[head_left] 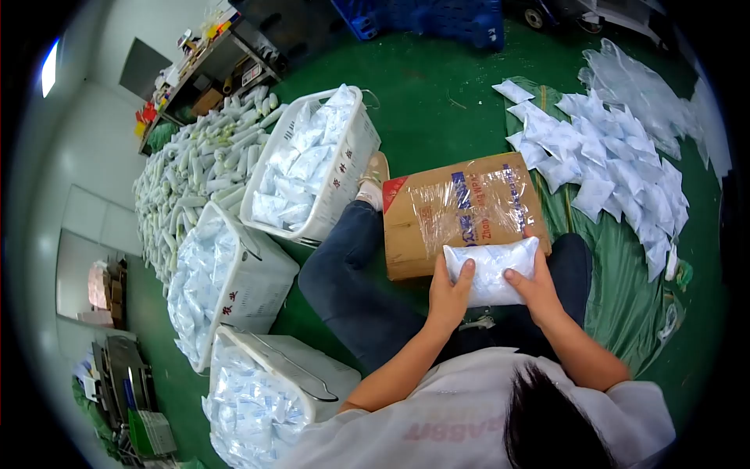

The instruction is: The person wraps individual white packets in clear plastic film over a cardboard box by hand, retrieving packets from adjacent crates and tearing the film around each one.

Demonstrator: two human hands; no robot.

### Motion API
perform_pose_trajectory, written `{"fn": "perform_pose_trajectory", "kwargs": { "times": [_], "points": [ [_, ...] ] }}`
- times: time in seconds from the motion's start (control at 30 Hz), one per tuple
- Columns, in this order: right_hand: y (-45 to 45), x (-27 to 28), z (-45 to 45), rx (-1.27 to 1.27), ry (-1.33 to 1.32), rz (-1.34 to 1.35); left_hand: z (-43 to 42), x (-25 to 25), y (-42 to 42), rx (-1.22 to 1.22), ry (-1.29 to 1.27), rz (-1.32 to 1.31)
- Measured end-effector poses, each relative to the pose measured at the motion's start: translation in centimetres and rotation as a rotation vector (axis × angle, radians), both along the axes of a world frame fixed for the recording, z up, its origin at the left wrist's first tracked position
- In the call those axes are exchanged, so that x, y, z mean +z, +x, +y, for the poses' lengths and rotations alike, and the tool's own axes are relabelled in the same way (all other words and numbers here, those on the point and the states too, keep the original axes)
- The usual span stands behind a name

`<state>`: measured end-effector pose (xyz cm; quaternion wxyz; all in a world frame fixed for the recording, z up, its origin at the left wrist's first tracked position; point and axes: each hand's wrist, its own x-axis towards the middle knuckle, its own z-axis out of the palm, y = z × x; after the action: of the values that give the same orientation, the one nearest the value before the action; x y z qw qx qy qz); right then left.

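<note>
A plump white plastic packet [494,270] with faint blue print is gripped at its two ends, above my lap. My left hand [451,295] is closed round one end, its thumb on the upper face. Round the other end is my right hand [539,288], thumb pressed on top. Just beyond the packet lies a brown cardboard box [406,227], wrapped in clear film with blue and red print. The box sits between my legs, its near edge close to the packet.
At left stand white plastic baskets [344,180], filled with similar packets. Behind them is a heap of long pale bundles [211,148]. At right, a pile of white packets [594,148] lies on a green sheet [601,266]. A blue pallet [437,19] is at the back.
</note>
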<state>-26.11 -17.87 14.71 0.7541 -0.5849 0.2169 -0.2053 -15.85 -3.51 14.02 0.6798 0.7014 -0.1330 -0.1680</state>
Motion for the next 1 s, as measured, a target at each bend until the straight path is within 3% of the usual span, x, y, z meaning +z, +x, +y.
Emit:
{"fn": "perform_pose_trajectory", "kwargs": {
  "times": [0.1, 0.13, 0.17, 0.23, 0.33, 0.37, 0.43, 0.47, 0.5, 0.57, 0.67, 0.77, 0.83, 0.87, 0.9, 0.97, 1.0],
  "points": [
    [1.6, -0.9, -2.3, 0.162, 0.47, -0.022, 1.5, -0.5, 3.1, -0.123, -0.215, 0.395],
    [1.9, -1.5, -2.7, 0.196, 0.563, -0.026, 1.5, 0.8, 3.6, -0.202, -0.289, 0.387],
    [2.2, -1.8, -2.5, 0.219, 0.629, -0.053, 2.1, 1.9, 4.4, -0.297, -0.177, 0.46],
    [2.9, -1.8, -2.6, 0.267, 0.75, -0.113, 1.9, 1.4, 5.3, -0.335, -0.192, 0.411],
    [2.5, -5.3, -2.4, 0.239, 0.911, 0.067, 2.0, 0.6, 5.9, -0.291, -0.139, 0.184],
    [2.0, -6.8, -2.5, 0.208, 1.001, 0.147, 2.4, 1.1, 6.2, -0.224, 0.172, -0.11],
    [2.2, -7.1, -2.4, 0.123, 1.166, 0.059, 4.0, 1.1, 6.6, -0.088, 0.402, -0.48],
    [2.1, -6.3, -2.9, 0.162, 1.272, -0.083, 5.3, 0.5, 6.8, -0.103, 0.456, -0.436],
    [2.3, -6.0, -3.6, 0.046, 1.376, -0.103, 6.9, 0.7, 6.8, -0.28, 0.692, -0.436],
    [2.3, -6.9, -5.2, -0.003, 1.174, -0.135, 8.5, 0.9, 5.5, -0.546, 0.793, -0.226],
    [4.0, -4.4, -6.0, -0.159, 0.713, -0.074, 6.8, 3.8, 3.1, -0.417, 0.314, 0.37],
    [5.3, -3.6, -5.5, -0.248, 0.293, -0.082, 5.3, 5.5, 2.1, -0.635, -0.23, 0.887],
    [5.8, -2.8, -4.7, -0.279, 0.13, -0.106, 2.0, 6.1, 0.0, -0.367, -0.425, 0.819],
    [5.6, -2.6, -4.0, -0.27, 0.104, -0.142, 1.1, 4.2, 0.6, -0.371, -0.536, 0.92],
    [5.5, -2.4, -3.2, -0.26, 0.079, -0.177, -0.3, 3.3, 1.1, -0.256, -0.514, 0.925],
    [4.9, -2.2, -1.8, -0.225, 0.119, -0.188, -2.4, 4.6, 2.8, 0.028, -0.7, 1.082],
    [4.4, -2.3, -1.3, -0.203, 0.156, -0.18, -2.6, 5.0, 3.4, 0.041, -0.739, 1.088]
  ]
}}
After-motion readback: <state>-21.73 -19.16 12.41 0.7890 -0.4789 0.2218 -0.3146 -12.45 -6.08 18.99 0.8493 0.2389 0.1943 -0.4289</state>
